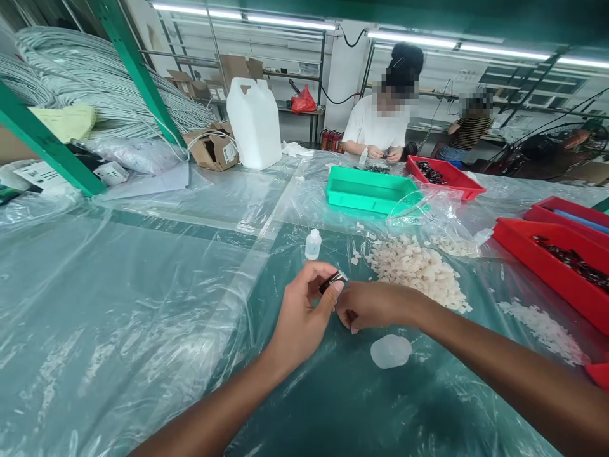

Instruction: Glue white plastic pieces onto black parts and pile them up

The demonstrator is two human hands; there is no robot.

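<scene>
Between the thumb and fingers of my left hand (302, 311) is a small black part with a shiny end (333, 281). My right hand (364, 304) is closed right beside it, its fingers bent down and partly hidden; whether it holds anything I cannot make out. A small white squeeze bottle (313, 244) stands upright just beyond my left hand. Behind my right wrist lies a heap of small off-white pieces (413, 270). Nearer to me, a flat translucent oval piece (391, 351) rests on the plastic-covered table (200, 355).
A green tray (371, 190) stands across the table. Red trays (547, 254) with dark parts are at the right, beside scattered clear pieces (545, 330). A white jug (255, 124) and a cardboard box (214, 149) stand at the back left. A person in white (380, 120) works opposite.
</scene>
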